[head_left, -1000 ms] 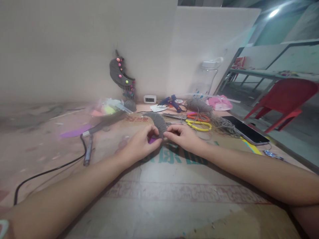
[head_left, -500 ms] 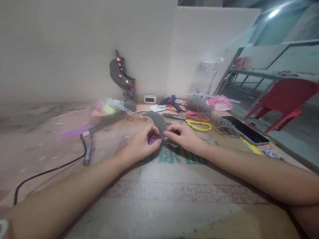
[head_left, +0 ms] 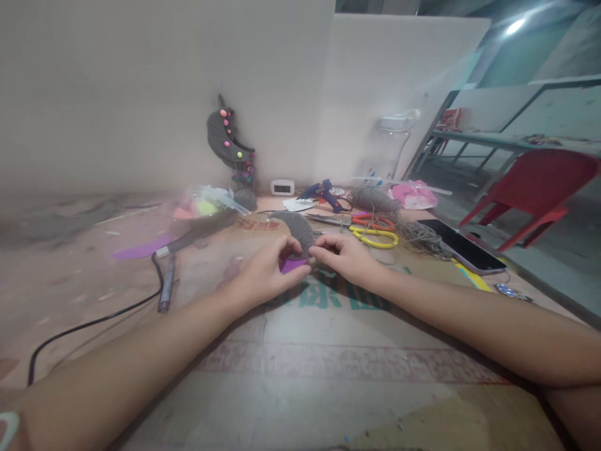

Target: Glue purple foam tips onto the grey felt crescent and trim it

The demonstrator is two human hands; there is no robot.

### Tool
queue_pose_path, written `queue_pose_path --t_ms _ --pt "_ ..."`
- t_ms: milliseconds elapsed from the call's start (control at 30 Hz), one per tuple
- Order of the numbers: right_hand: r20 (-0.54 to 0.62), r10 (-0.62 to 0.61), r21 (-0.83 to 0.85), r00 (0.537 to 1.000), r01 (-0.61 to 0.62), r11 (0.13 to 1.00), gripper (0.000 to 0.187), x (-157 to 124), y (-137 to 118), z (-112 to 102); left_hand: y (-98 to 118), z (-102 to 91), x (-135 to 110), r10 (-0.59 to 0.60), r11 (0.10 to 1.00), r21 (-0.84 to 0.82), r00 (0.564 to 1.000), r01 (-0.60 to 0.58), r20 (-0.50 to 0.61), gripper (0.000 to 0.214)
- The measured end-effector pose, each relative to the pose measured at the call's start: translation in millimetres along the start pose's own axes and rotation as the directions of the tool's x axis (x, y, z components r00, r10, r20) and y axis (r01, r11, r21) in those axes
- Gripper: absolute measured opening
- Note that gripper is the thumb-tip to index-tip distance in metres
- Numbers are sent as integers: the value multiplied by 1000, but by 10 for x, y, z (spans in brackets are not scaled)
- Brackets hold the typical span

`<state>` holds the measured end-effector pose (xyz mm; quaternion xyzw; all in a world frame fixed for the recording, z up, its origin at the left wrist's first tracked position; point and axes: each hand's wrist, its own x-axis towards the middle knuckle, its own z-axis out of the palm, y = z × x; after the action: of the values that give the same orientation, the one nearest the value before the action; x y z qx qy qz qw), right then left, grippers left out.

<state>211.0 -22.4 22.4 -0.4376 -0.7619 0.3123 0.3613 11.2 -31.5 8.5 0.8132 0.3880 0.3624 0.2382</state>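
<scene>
A crescent wrapped in grey yarn (head_left: 300, 230) curves up between my hands over the brown paper. Its near end shows bare purple sheet (head_left: 292, 266), not covered by yarn. My left hand (head_left: 267, 270) grips that end, the fingers curled behind it and the thumb stretched along its near side. Close by on the right, my right hand (head_left: 350, 258) has thumb and forefinger pinched together at the crescent's edge. Whatever sits in that pinch is too small to make out. Loose grey yarn (head_left: 425, 239) lies in a tangle beyond my right hand.
Behind the hands are scissors with yellow handles (head_left: 375, 238), orange-handled scissors (head_left: 375, 221), a blue glue gun (head_left: 325, 194) and a small white clock (head_left: 282, 187). A phone (head_left: 462, 245) lies right, a marker (head_left: 166, 285) and black cable (head_left: 94, 322) left. A decorated grey crescent (head_left: 225, 138) hangs behind.
My left thumb has straightened and slid slightly right along the crescent's lower end. My right hand stays almost where it was, still pinched.
</scene>
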Motion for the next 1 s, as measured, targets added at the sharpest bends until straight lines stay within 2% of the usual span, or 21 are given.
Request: queue_pose_path --t_ms 100,233,333,400,500,567,667,733,800,867,1000 --pt "-2 57 80 998 -57 995 27 11 14 -3 -27 -4 22 -47 988 -146 999 45 -13 32" --pt "-12 129 137 992 -127 983 29 15 -6 -6 -112 -31 99 -189 909 -402 969 111 -158 26" --pt "-8 143 146 990 -140 979 30 10 -14 -8 -190 -52 148 -306 883 -419 937 212 -169 29" --pt "-6 136 148 991 -133 980 31 8 -9 -7 -223 -53 158 -328 873 -425 933 240 -147 31" --pt "0 117 155 993 -116 981 31 8 1 -3 -223 -44 147 -312 863 -442 947 246 -82 31" --pt "-1 114 151 993 -112 982 30 10 1 -2 -192 -41 134 -289 890 -384 956 245 -59 32" --pt "-3 121 138 993 -119 983 29 12 -5 -3 -124 -36 114 -208 949 -259 973 177 -98 30" --pt "-7 126 133 992 -124 983 28 13 -8 -6 -80 -28 98 -147 965 -236 978 110 -145 25" --pt "-11 122 134 992 -120 984 27 14 -8 -8 -45 -16 76 -94 976 -210 984 62 -148 34" --pt "-1 105 127 994 -104 986 26 14 -9 -5 -23 -8 51 -50 990 -132 995 38 -87 40" --pt "23 37 44 999 -38 998 22 8 -29 11 -14 -4 25 13 998 -55 1000 -12 12 31"
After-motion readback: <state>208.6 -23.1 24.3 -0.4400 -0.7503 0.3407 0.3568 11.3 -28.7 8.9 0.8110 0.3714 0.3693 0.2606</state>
